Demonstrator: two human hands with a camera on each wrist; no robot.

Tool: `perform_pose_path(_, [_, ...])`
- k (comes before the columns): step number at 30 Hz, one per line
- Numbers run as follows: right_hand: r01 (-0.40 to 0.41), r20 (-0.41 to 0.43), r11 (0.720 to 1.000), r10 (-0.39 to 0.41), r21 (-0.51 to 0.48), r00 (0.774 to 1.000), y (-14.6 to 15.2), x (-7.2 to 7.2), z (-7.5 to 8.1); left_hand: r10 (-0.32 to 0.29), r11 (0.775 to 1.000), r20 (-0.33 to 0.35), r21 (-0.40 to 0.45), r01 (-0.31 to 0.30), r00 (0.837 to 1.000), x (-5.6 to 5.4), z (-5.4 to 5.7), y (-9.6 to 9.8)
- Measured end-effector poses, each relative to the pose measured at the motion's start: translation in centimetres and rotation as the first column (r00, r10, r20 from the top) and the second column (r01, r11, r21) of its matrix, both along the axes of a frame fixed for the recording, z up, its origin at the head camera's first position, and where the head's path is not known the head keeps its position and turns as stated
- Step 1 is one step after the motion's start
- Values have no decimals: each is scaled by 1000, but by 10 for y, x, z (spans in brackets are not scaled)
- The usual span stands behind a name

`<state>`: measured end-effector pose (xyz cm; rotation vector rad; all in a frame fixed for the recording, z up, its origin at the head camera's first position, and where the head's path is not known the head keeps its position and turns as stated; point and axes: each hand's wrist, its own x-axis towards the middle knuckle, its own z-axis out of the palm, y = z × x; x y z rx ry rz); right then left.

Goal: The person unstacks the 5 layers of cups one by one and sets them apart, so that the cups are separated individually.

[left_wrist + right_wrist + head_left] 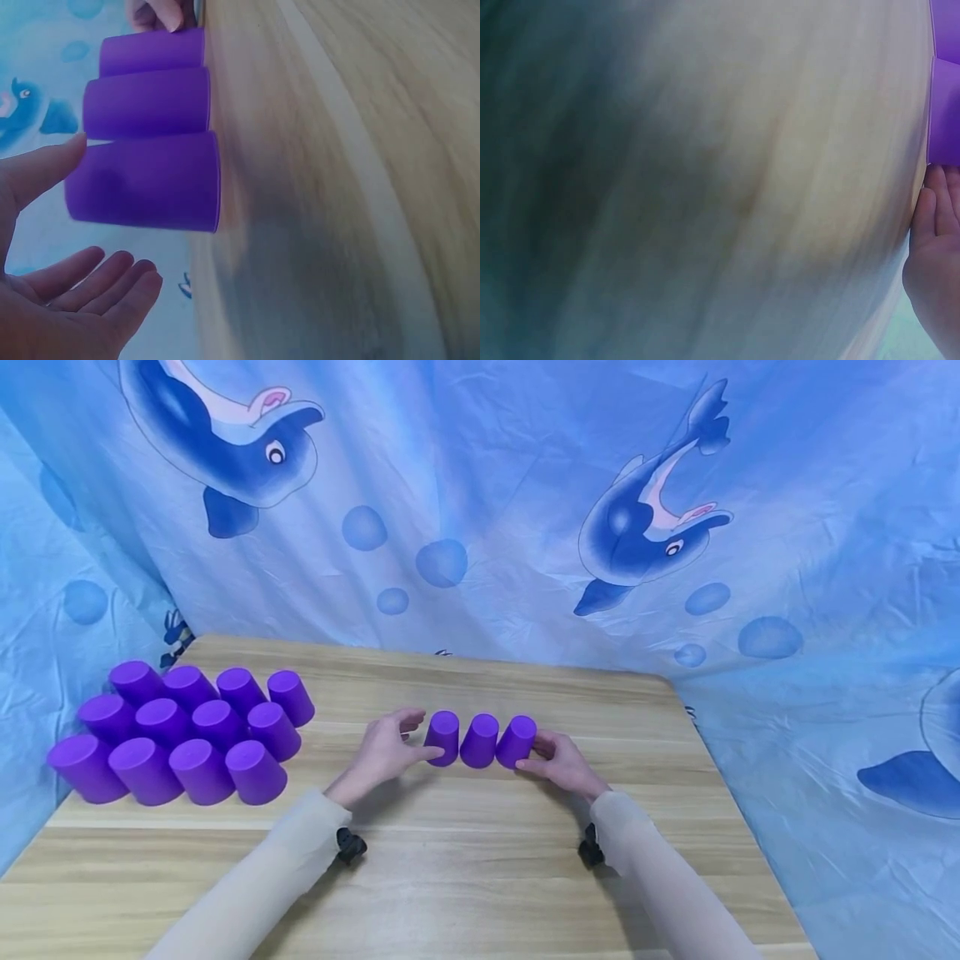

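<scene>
Three purple cups stand upside down side by side on the wooden table: a left cup (442,739), a middle cup (479,742) and a right cup (517,742). My left hand (386,747) is beside the left cup, its thumb at the cup's side and its other fingers spread apart from it, as the left wrist view shows. At the opposite end of the row, my right hand (561,762) touches the right cup with its thumb in front. The right wrist view has its fingers (945,202) extended against that cup's side, partly cut off by the frame edge.
On the left of the table (450,877), several more purple cups (203,770) stand upside down in three rows. A blue cloth (480,510) printed with dolphins hangs behind and around the table. Each sleeve carries a small black device (350,845) at the wrist.
</scene>
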<state>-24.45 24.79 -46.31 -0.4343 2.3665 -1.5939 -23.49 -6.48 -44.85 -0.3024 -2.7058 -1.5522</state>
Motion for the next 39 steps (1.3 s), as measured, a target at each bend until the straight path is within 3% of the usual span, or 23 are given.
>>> perform_pose_path(6, [5,-3,1000,-5,1,1000,0,0,0,15,1000,5,-3,-15,1000,-6,-4,9])
perform_pose_path(14, [11,-20,1000,-10,10,1000,0,1,-3,4,998,12,62,-5,1000,-7,-10,16])
perform_pose_path(24, [8,-21,1000,-8,-4,1000,0,-2,-3,41,996,-67,76,-36,997,-13,-10,7])
perform_pose_path(31, [-1,-29,1000,1,3,1000,0,-1,-1,122,991,-114,63,-115,986,-22,-8,-10])
perform_pose_path(35, [5,-26,1000,-5,12,1000,0,-1,-2,202,979,-147,52,-196,968,-26,-9,-20])
perform_pose_path(39, [21,-19,1000,-21,13,1000,4,-8,-17,286,958,-157,38,-283,945,-31,-11,-30])
